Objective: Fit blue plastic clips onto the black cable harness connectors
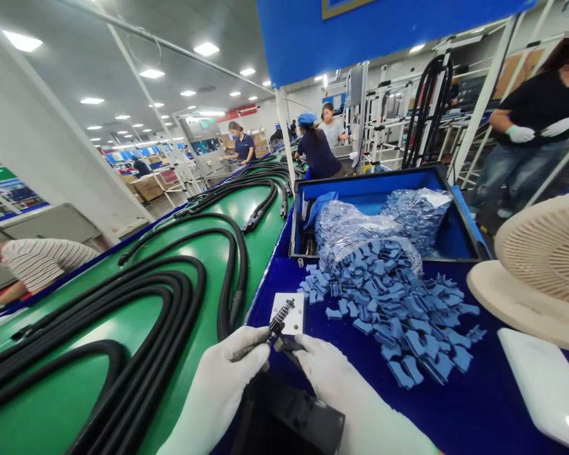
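Observation:
My left hand (225,373), in a white glove, is closed around a dark fitting with a ribbed, spring-like black end (282,318) that points up and away. My right hand (329,370), gloved too, pinches a small dark flat piece (289,345) close beside that fitting; whether the two touch I cannot tell. Just beyond the fingertips lies a white plate (294,319) with small holes, partly covered by the ribbed end. Under the hands is a black box-shaped object (296,417). To the right spreads a heap of blue plastic clips (398,309).
A blue bin (360,186) behind the clips holds plastic bags of them. A small spring (300,262) lies nearby. Black hoses (189,297) curve over the green conveyor (227,253) at left. A beige fan (545,253) and white slab (545,385) stand right. Co-workers are further off.

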The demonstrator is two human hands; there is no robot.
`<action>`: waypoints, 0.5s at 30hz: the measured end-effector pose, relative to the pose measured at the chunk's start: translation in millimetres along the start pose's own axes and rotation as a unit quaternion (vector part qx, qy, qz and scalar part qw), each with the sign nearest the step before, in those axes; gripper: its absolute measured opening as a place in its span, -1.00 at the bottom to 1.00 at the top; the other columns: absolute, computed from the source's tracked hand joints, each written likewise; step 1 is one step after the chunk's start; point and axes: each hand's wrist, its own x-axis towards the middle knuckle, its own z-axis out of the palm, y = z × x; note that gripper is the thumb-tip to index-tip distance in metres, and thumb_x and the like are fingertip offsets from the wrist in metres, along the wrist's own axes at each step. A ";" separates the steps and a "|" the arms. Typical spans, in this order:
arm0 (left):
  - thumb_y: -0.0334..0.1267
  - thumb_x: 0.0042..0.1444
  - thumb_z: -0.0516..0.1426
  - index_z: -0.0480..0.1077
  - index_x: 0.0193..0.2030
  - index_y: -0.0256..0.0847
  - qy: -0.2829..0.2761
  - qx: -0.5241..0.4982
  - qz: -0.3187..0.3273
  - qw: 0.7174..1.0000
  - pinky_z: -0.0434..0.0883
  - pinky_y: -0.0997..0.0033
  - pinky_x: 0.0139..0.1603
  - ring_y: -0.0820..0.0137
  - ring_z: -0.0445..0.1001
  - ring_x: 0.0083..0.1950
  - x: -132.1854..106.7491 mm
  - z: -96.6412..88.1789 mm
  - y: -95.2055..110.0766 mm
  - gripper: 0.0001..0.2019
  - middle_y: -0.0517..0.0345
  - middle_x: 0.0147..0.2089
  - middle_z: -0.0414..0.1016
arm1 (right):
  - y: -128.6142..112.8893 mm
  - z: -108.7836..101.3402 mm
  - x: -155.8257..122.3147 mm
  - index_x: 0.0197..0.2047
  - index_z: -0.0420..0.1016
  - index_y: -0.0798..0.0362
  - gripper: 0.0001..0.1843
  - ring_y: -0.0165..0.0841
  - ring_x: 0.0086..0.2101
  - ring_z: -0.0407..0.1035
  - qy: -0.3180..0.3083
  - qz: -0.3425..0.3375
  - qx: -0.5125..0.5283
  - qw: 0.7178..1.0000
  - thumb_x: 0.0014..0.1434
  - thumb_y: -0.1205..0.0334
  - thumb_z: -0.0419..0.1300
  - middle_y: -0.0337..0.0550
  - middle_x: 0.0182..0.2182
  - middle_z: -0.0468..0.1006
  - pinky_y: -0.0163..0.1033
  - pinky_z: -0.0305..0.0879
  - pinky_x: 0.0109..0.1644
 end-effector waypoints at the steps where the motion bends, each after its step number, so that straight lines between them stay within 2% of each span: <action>1: -0.17 0.15 0.26 0.62 0.00 -0.15 0.001 0.000 0.000 1.000 0.35 0.44 -0.12 0.32 0.47 -0.22 0.6 0.6 0.0 -0.71 0.23 -0.30 0.58 | -0.1 -0.7 0.0 0.17 0.51 -0.13 -0.64 -0.12 0.11 0.45 -0.007 0.001 0.005 1.000 0.47 0.25 -0.02 -0.10 0.19 0.52 -0.02 0.41 0.21; 6: -0.15 0.14 0.27 0.62 0.01 -0.13 -0.004 0.007 0.000 1.000 0.33 0.44 -0.16 0.32 0.45 -0.23 2.4 5.5 -1.9 -0.69 0.24 -0.30 0.56 | -4.0 -8.6 -3.5 0.16 0.49 -0.08 -0.66 -0.10 0.12 0.42 -0.011 -0.011 0.014 1.000 0.46 0.26 -0.02 -0.11 0.18 0.52 -0.04 0.38 0.20; 10: -0.15 0.13 0.26 0.64 -0.01 -0.13 -0.005 0.008 0.005 1.000 0.36 0.45 -0.16 0.31 0.47 -0.21 5.7 8.4 -6.3 -0.70 0.21 -0.26 0.60 | -12.6 -18.6 -8.9 -0.06 0.52 -0.03 -0.76 -0.15 -0.05 0.47 -0.006 0.003 -0.036 0.999 0.38 0.36 0.04 -0.10 0.00 0.58 -0.13 0.39 -0.05; 13: -0.16 0.11 0.27 0.62 0.04 -0.17 -0.031 0.031 -0.001 0.999 0.41 0.42 -0.11 0.26 0.53 -0.17 8.0 1.5 -3.2 -0.64 0.15 -0.21 0.64 | -17.7 -26.5 -9.4 -0.14 0.49 0.01 -0.78 -0.18 -0.13 0.46 -0.041 -0.004 -0.071 0.997 0.29 0.46 0.08 -0.10 -0.04 0.56 -0.17 0.33 -0.15; 15: -0.09 0.17 0.23 0.55 0.17 -0.19 -0.062 0.041 -0.016 0.997 0.46 0.34 -0.05 0.21 0.58 -0.13 9.0 -6.7 4.2 -0.55 0.09 -0.16 0.66 | -20.3 -33.1 -9.5 -0.14 0.48 0.04 -0.75 -0.16 -0.12 0.46 -0.079 -0.003 -0.075 0.994 0.19 0.51 0.12 -0.06 -0.05 0.56 -0.16 0.32 -0.13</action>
